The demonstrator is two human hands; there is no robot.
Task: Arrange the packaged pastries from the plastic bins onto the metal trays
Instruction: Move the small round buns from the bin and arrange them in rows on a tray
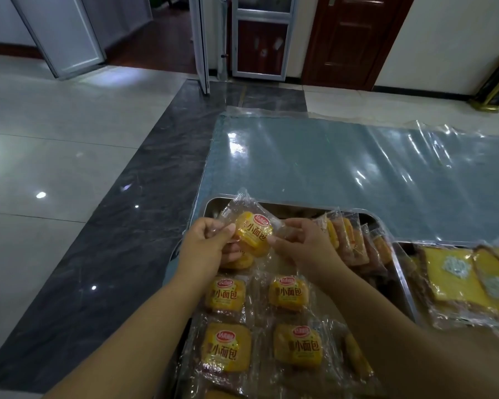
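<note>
Head view: a packaged pastry (252, 236) is held just above the far corner of the metal tray (300, 206), its wrapper ends pinched by the left hand (205, 243) and the right hand (303, 243). If one pinch is lost on the slick film, the packet may be dropped askew onto the row (288, 293) already laid.

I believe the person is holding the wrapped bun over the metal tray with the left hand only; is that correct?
Not quite. The head view shows both hands on it: the left hand pinches the wrapper's left end, the right hand its right end. The wrapped bun is indeed over the metal tray.
</note>
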